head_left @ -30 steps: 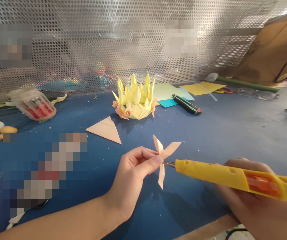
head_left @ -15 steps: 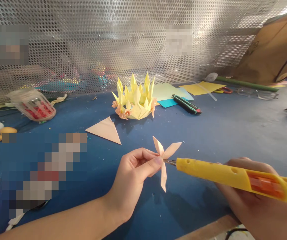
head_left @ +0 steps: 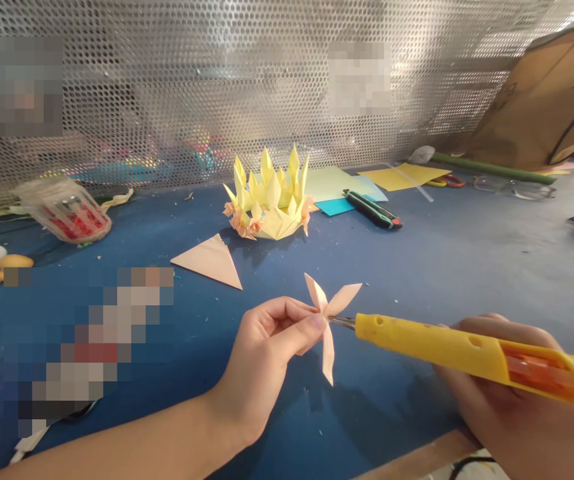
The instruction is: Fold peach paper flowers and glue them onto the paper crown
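Note:
My left hand [head_left: 277, 350] pinches a pale peach folded-paper flower [head_left: 327, 353] between thumb and fingertips; three slender pointed petals fan out from the pinch. In my right hand [head_left: 521, 393] is a yellow hot glue gun [head_left: 431, 340] with an orange insert, pointing left. Its thin metal tip meets the flower's centre by my left thumb; whether glue is there I cannot make out. Beyond the flower stands a yellow folded-paper crown [head_left: 277, 207] with peach paper roses at its base. A peach paper triangle [head_left: 210, 262] lies flat left of the flower.
A clear jar [head_left: 74, 217] with red contents leans at left. Behind the crown lie a green-black cutter [head_left: 374, 210] and coloured sheets [head_left: 404, 175]. A perforated metal screen [head_left: 267, 80] borders the back, and a brown bag [head_left: 541, 100] stands at far right.
The glue gun has shifted very slightly right, its tip still at the flower. The flower has tilted a touch. My left hand is nearly unmoved.

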Available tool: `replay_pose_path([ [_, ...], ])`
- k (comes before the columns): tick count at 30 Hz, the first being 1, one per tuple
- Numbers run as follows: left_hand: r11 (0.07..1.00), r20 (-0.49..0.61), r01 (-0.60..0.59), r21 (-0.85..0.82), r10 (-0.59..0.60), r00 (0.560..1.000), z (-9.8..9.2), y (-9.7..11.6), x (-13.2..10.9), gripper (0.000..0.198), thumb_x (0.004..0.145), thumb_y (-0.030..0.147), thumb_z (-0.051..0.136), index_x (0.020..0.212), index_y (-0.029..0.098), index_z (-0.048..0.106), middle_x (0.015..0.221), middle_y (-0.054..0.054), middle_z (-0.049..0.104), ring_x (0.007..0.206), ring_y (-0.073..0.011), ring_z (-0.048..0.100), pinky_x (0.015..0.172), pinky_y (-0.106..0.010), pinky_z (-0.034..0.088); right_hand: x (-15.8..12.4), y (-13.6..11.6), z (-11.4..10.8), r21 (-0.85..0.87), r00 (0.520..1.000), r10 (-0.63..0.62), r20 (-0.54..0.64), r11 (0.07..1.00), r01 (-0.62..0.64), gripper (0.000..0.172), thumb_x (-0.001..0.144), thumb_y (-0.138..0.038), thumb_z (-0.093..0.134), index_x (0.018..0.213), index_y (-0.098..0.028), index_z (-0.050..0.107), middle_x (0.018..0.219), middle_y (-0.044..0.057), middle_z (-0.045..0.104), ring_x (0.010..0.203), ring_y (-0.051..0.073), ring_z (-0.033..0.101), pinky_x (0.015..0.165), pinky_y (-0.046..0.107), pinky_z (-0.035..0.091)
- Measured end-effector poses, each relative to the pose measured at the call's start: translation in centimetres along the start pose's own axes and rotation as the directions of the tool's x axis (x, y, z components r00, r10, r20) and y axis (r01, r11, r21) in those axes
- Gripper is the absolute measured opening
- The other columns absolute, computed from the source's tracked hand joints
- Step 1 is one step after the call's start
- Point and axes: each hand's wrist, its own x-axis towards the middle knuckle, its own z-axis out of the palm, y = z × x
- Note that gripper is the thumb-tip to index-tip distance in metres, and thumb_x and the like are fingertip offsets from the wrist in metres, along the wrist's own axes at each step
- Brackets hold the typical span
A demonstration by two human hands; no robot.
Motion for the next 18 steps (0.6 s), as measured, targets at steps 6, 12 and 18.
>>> replay_pose_path([
  [6, 1.0, 0.007, 0.02, 0.008, -0.02, 1.0, -0.1, -0.1, 0.0, 0.022, 0.075, 0.027, 0.076, 0.059, 0.018, 0.064, 0.06, 0.004, 0.046, 0.062, -0.011, 0.036, 0.066, -0.029, 0.029, 0.1, -0.3, 0.0, 0.046, 0.998, -0.009, -0.056, 0.999, 0.012, 0.016, 0.088, -0.046, 0.058, 0.085, -0.03, 0.055, 0.072, -0.002, 0.066, 0.049, 0.016, 0.061, 0.044, 0.027, 0.043],
  [12, 1.0, 0.02, 0.017, 0.011, -0.018, 1.0, 0.0, -0.2, 0.0, 0.023, 0.076, 0.027, 0.076, 0.061, 0.017, 0.063, 0.062, 0.003, 0.047, 0.061, -0.0099, 0.034, 0.063, -0.028, 0.027, 0.3, -0.2, -0.1, -0.013, 0.994, -0.072, -0.085, 0.997, 0.071, 0.028, 0.094, -0.053, 0.049, 0.084, -0.027, 0.051, 0.067, -0.001, 0.062, 0.047, 0.017, 0.057, 0.04, 0.029, 0.036],
  [18, 1.0, 0.052, 0.009, 0.029, -0.01, 0.999, 0.0, -0.1, -0.1, 0.022, 0.078, 0.027, 0.075, 0.062, 0.016, 0.064, 0.059, 0.004, 0.044, 0.059, -0.0097, 0.032, 0.061, -0.028, 0.026, 0.6, 0.5, 0.2, -0.146, 0.968, -0.19, -0.165, 0.975, 0.167, 0.036, 0.096, -0.057, 0.042, 0.079, -0.026, 0.049, 0.075, 0.003, 0.069, 0.05, 0.018, 0.065, 0.042, 0.028, 0.044],
])
